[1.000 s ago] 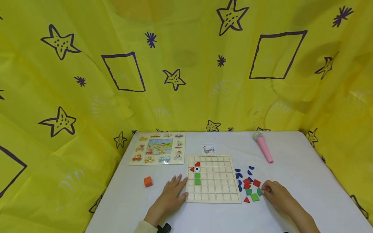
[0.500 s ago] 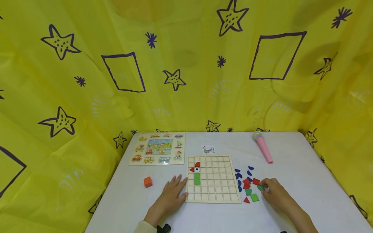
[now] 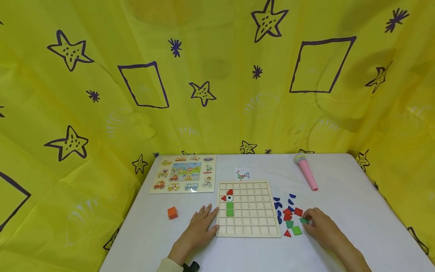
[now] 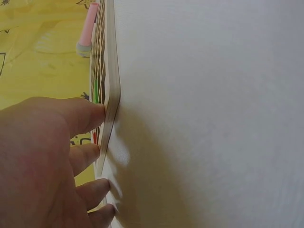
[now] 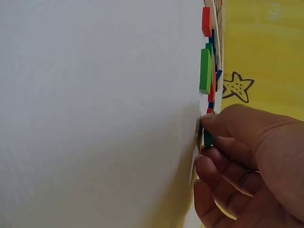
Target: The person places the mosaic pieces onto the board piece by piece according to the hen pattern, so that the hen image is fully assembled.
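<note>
My right hand (image 3: 321, 226) pinches a dark green quarter-circle tile (image 3: 304, 220) between thumb and fingertips, right of a group of loose tiles. In the right wrist view, that tile (image 5: 207, 138) shows as a thin edge under the thumb. Fingers spread, my left hand (image 3: 200, 226) rests at the left edge of a wooden grid board (image 3: 249, 233), with thumb and fingertips against its side (image 4: 112, 71). On the board sit a red quarter-circle (image 3: 230, 192), a red triangle (image 3: 223, 198), a white eye tile (image 3: 229, 198) and two green squares (image 3: 230, 209).
Beside the board lie several blue half-circles (image 3: 292, 196), a red square (image 3: 298, 212), a light green square (image 3: 296, 230) and a red triangle (image 3: 287, 233). Behind are a pattern card (image 3: 242, 174), a pink microphone (image 3: 307, 173) and a picture puzzle (image 3: 158, 189). An orange cube (image 3: 172, 212) stands left.
My right hand has shifted slightly up and left with the green quarter-circle tile, which has turned and sits closer to the red square. The left hand has stayed at the board's edge.
</note>
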A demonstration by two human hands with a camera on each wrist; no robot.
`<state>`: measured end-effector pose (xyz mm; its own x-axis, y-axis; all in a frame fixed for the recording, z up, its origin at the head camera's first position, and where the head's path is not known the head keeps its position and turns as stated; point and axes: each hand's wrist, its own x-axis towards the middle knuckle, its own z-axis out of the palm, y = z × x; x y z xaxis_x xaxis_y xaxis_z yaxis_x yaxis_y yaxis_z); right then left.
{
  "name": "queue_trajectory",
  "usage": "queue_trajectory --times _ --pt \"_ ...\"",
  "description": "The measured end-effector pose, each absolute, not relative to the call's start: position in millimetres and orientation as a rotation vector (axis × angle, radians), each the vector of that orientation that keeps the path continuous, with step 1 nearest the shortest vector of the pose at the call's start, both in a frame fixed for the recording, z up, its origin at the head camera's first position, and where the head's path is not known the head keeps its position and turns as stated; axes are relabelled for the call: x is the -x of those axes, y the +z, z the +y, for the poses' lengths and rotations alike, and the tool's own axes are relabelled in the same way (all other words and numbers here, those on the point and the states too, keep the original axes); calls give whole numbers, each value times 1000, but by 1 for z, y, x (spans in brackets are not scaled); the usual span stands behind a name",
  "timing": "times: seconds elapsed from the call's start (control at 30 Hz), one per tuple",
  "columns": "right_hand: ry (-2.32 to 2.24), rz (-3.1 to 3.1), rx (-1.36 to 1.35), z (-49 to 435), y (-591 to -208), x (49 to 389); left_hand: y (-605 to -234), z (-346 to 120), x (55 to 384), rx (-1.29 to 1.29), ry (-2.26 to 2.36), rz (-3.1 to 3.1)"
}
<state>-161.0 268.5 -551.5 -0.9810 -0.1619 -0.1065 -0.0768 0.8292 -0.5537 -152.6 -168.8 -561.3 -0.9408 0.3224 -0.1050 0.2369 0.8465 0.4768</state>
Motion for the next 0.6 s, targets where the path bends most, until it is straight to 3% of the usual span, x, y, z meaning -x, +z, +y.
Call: queue_trajectory --times 0.27,0.6 --pt "-930 2881 263 253 -548 165 -562 -169 152 -435 694 2846" --pt "-1096 2801 398 198 -542 171 -563 -168 153 -399 683 2839"
